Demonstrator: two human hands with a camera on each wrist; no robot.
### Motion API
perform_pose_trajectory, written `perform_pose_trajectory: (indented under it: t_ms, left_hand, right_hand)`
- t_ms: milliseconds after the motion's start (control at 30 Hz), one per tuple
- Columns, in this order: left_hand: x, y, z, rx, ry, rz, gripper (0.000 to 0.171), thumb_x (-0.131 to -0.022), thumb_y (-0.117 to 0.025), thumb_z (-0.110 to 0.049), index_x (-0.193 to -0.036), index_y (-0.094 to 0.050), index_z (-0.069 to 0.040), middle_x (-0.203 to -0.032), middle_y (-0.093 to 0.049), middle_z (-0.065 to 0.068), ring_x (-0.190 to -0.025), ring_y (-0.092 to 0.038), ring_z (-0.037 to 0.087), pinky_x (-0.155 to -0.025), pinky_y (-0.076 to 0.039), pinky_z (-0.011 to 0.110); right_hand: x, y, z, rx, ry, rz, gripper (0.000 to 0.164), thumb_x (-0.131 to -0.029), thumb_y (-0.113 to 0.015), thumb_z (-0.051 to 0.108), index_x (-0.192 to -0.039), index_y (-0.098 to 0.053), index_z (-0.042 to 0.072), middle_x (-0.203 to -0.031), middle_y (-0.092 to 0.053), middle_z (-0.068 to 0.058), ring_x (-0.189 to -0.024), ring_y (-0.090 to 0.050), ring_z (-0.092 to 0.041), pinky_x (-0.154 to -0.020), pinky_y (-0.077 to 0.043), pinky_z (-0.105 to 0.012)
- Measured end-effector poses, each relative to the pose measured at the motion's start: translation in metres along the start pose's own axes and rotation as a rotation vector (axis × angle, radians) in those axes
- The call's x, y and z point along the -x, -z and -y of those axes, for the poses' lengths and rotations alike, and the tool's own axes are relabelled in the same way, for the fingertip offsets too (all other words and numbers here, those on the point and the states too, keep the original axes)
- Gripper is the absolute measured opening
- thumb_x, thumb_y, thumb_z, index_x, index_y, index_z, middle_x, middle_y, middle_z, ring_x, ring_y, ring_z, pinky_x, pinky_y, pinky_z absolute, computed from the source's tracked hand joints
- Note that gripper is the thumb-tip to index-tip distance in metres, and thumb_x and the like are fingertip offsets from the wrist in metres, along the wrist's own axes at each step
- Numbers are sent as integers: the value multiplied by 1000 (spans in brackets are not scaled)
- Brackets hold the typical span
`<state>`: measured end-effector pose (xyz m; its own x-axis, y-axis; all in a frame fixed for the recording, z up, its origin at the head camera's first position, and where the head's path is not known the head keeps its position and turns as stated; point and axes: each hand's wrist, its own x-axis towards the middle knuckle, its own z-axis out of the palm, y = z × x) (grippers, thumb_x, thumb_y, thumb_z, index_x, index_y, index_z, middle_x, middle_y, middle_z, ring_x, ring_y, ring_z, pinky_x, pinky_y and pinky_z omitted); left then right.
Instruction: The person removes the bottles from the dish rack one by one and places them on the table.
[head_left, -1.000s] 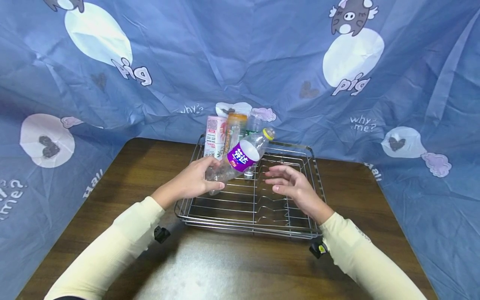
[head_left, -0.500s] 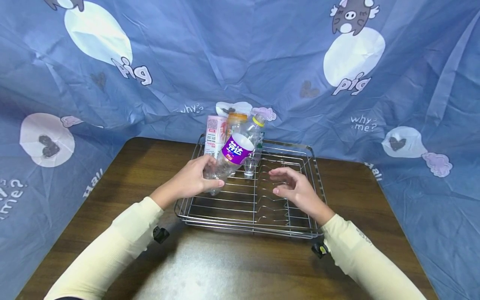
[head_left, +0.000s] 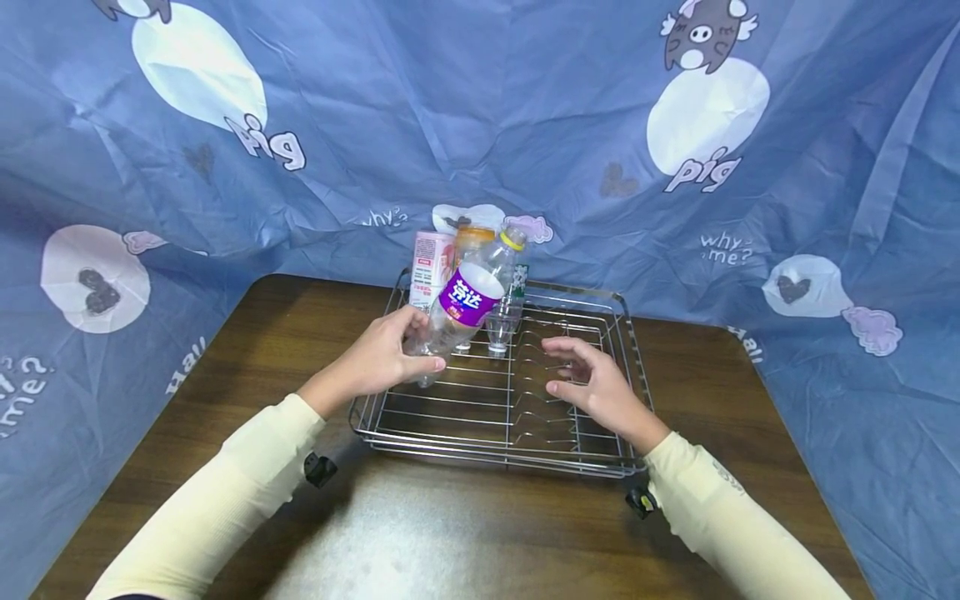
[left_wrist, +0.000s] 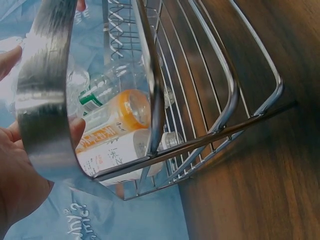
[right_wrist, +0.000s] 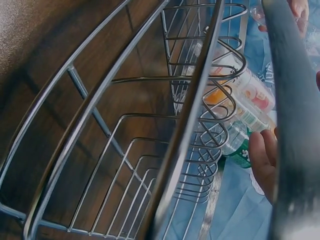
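a: so what had just changed there?

b: the purple bottle (head_left: pixel 470 295) got tipped back. its neck had swung away from the right hand (head_left: pixel 600 387) and sat higher, so the thing was more upright but leaning.

a: and what did that mean for the job?

b: i figured it was mid-handling, not parked. the left hand (head_left: pixel 378 354) had it by the lower end, thumb on the near side, fingers curled behind, spread about as wide as the bottle was thick. no sign of letting go.

a: where was it exactly?

b: over the left part of the rack (head_left: pixel 507 456), in front of the orange bottle (head_left: pixel 477 235), with the can (head_left: pixel 431 262) on its left. couldn't tell if its base touched the wires.

a: right hand doing anything?

b: nah, nothing in it. fingers loosely bent, wide gap to the thumb, over the rack's right side and well apart from the bottle.

a: ok, compared with a second earlier?

b: back then the neck poked further right and lower, across the green bottle (head_left: pixel 504 325). by this one more of the green bottle's lower body showed. left hand barely shifted, right hand eased a touch to the right. rack, can and orange bottle stayed put.
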<state>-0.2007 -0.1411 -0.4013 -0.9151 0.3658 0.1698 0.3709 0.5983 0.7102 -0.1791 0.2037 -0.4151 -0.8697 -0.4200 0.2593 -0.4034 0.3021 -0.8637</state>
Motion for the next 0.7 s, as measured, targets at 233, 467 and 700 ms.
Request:
perform_pose_trajectory:
  t_ms: [233, 467, 700]
  left_hand:
    - [1, 2, -2, 26, -18, -25, 57, -79, -85, -36, -117, -56, -6, -109, -64, 11, -101, -60, 27, -90, -52, 46]
    - [1, 2, -2, 21, -23, -50, 56, -79, -86, -35, -117, -56, -5, -109, -64, 11, -102, -60, 28, -91, -51, 46]
    - [3, 4, -1, 31, -3, -90, 57, -79, -86, -34, -119, -56, -5, -112, -65, 13, -103, -60, 30, -93, -51, 48]
  right_hand:
    - [1, -1, -2, 37, 35, -15, 60, -80, -78, -8, -135, -55, -4, -138, -58, -21, -126, -55, -42, -100, -48, -59]
    - [4, 1, -1, 76, 48, -20, 66, -80, -79, -6, -140, -51, -4, -143, -53, -21, -130, -50, -44, -102, -44, -63]
    - [7, 4, -1, 96, 33, -12, 67, -82, -78, -4, -142, -49, -2, -145, -51, -21, -131, -50, -42, -104, -43, -63]
